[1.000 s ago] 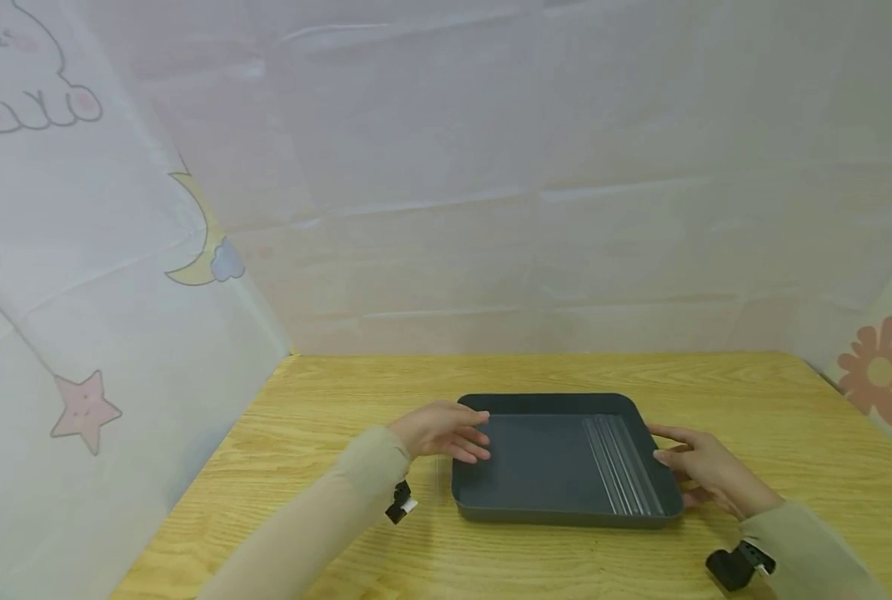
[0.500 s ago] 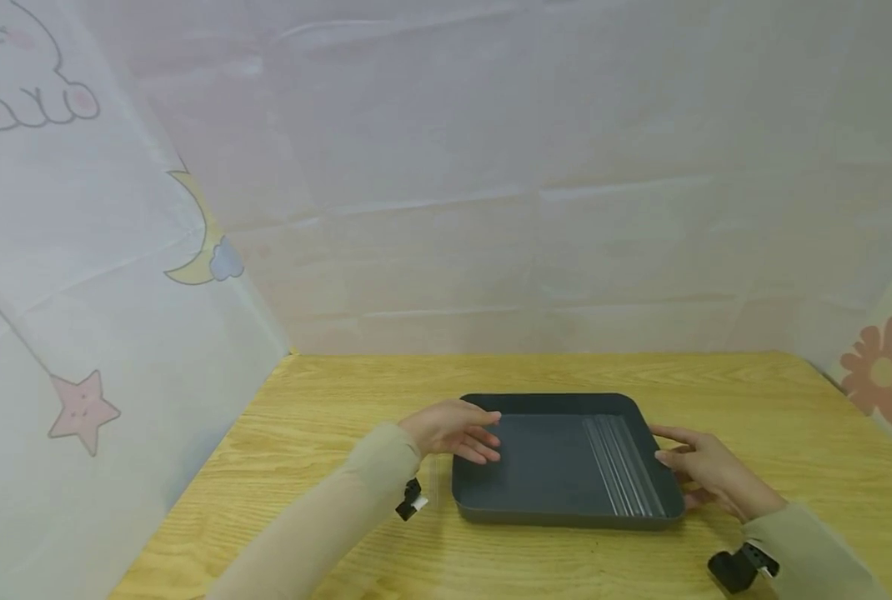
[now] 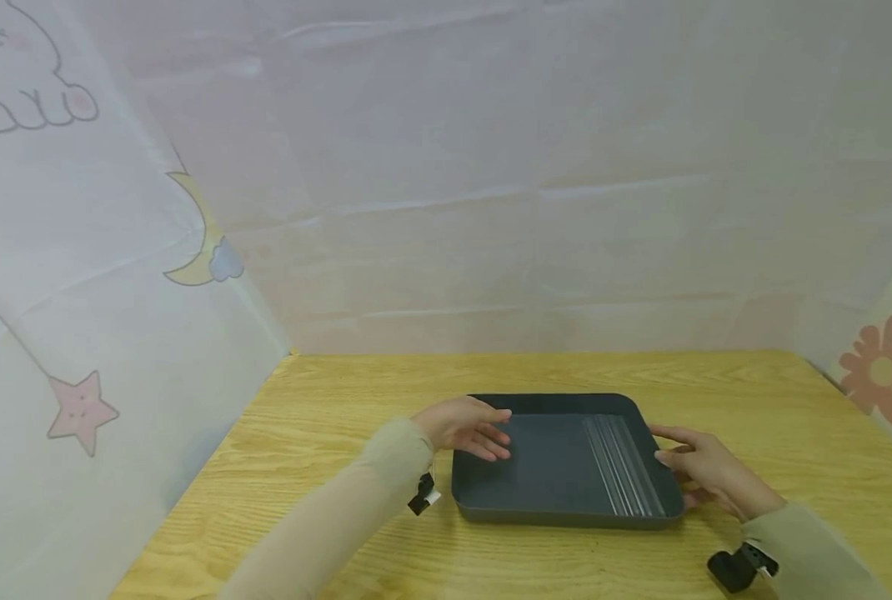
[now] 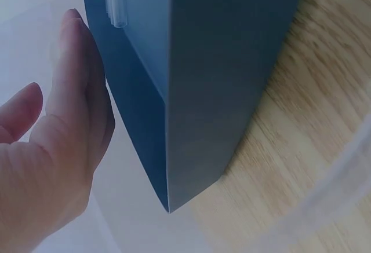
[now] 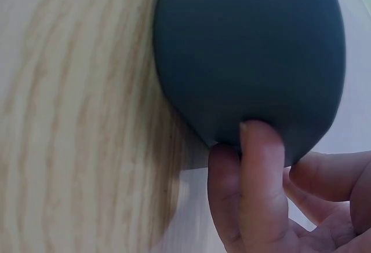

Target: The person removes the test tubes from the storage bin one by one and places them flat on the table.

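Note:
A dark grey rectangular tray [image 3: 547,479] sits on the wooden table. Several clear plastic tubes [image 3: 617,462] lie side by side along its right part; their ends [image 4: 117,4] show in the left wrist view. My left hand [image 3: 464,427] hovers over the tray's left side, fingers loosely extended and nothing held. Beside the tray's wall [image 4: 203,91], the left wrist view has that hand [image 4: 61,137] apart from it. My right hand [image 3: 704,471] holds the tray's right edge, thumb at the rim and fingers [image 5: 262,178] against the outer wall.
The wood-grain table [image 3: 341,392] extends around the tray. A pale printed cloth [image 3: 431,208] hangs behind and at both sides. Small black devices hang at the left wrist [image 3: 422,496] and right wrist [image 3: 734,571].
My left hand has drifted slightly right, further over the tray. The right hand, the tray and the clear tubes look the same.

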`<state>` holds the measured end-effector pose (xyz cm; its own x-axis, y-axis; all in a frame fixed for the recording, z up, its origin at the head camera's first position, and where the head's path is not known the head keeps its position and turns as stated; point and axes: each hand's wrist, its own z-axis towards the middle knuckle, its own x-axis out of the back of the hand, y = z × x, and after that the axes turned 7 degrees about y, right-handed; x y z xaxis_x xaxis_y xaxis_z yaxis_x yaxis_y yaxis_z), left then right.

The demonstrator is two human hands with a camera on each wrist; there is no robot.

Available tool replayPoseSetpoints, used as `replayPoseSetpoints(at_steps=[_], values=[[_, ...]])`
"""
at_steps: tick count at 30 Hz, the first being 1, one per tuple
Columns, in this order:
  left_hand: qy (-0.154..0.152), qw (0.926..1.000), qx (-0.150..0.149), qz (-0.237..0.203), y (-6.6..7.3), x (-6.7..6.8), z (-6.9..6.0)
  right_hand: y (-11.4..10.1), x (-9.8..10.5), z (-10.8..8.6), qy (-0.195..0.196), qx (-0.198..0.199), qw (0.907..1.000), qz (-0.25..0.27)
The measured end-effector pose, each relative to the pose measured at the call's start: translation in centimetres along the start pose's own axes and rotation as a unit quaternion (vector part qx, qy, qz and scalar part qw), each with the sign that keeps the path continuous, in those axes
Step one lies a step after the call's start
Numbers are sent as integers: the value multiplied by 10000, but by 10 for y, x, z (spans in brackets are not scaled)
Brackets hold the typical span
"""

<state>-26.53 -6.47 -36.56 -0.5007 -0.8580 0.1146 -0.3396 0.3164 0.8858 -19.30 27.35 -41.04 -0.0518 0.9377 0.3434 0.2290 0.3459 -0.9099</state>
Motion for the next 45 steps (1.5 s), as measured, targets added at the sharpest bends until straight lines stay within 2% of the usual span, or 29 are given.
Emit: replayPoseSetpoints(at_steps=[21,35,45], values=[[-120,9998,89,104,10,-15,10,1,-1,-1,68,-67,9999,-78],[-503,9984,-126,225,14,-29,17,0,-4,0,36,-120,9999,8],[-538,9983,-180,123,21,-33,20,-3,-5,0,84,-63,9999,-90]])
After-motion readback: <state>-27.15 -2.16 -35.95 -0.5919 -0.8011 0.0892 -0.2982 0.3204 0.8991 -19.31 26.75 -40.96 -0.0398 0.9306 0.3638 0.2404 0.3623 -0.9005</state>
